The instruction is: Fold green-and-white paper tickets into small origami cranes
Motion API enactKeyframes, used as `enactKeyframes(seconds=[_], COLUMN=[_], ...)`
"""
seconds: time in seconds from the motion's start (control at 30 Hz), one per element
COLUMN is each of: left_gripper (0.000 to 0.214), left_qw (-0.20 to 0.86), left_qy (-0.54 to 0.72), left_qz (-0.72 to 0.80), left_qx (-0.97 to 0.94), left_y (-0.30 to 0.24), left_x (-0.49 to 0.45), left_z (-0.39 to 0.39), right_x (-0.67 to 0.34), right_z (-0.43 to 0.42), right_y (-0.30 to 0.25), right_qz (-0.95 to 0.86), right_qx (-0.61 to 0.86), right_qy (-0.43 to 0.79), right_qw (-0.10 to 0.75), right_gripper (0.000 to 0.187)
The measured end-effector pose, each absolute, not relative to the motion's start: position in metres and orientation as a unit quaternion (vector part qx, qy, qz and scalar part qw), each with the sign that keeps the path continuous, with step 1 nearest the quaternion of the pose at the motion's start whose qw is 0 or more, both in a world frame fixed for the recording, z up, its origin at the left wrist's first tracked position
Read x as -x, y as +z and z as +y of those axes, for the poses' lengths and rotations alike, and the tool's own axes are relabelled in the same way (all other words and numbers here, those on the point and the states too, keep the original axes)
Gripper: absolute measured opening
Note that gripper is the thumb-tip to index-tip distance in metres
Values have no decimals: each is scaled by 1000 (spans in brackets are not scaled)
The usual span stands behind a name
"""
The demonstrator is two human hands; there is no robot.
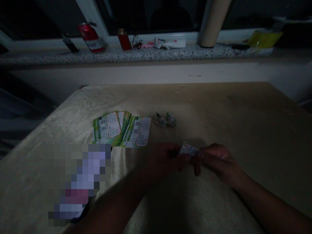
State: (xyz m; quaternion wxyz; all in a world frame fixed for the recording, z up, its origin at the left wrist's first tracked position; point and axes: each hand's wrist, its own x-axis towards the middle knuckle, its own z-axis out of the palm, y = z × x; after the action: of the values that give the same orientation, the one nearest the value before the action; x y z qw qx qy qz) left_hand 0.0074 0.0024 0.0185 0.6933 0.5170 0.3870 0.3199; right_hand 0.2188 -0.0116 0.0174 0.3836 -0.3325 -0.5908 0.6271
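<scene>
My left hand (165, 161) and my right hand (216, 162) meet over the near middle of the table (219, 107). Both pinch a small piece of printed paper (188, 149) between their fingertips, the left on its left edge and the right on its right edge. Beyond the hands lie two small folded paper shapes (165, 120), side by side. To their left, a few green printed leaflets (122, 129) lie flat and overlapping. The light is dim.
A blurred-out object (80, 182) lies at the near left of the table. On the stone window sill (146, 55) behind stand a red can (92, 38), a small red bottle (124, 39), a cardboard tube (214, 22), wrappers and a yellow packet (264, 39).
</scene>
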Motion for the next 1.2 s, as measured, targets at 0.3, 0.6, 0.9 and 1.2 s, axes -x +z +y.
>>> enactKeyframes(seconds=[0.3, 0.6, 0.9, 1.2], left_gripper=[23, 26, 28, 22], left_qw=[713, 713, 739, 716], left_qy=[333, 339, 320, 344], left_qz=[361, 393, 374, 391], left_qx=[-501, -471, -460, -464], left_y=[19, 24, 25, 26], left_x=[-11, -10, -13, -12], left_z=[-3, 0, -2, -5], right_x=[-216, -214, -214, -215], right_z=[-12, -11, -15, -14], right_y=[13, 14, 13, 13], right_qz=[-679, -658, -645, -613], right_qx=[356, 360, 357, 377], right_qy=[530, 530, 550, 565], right_qw=[361, 395, 392, 403], right_gripper=[47, 46, 42, 42])
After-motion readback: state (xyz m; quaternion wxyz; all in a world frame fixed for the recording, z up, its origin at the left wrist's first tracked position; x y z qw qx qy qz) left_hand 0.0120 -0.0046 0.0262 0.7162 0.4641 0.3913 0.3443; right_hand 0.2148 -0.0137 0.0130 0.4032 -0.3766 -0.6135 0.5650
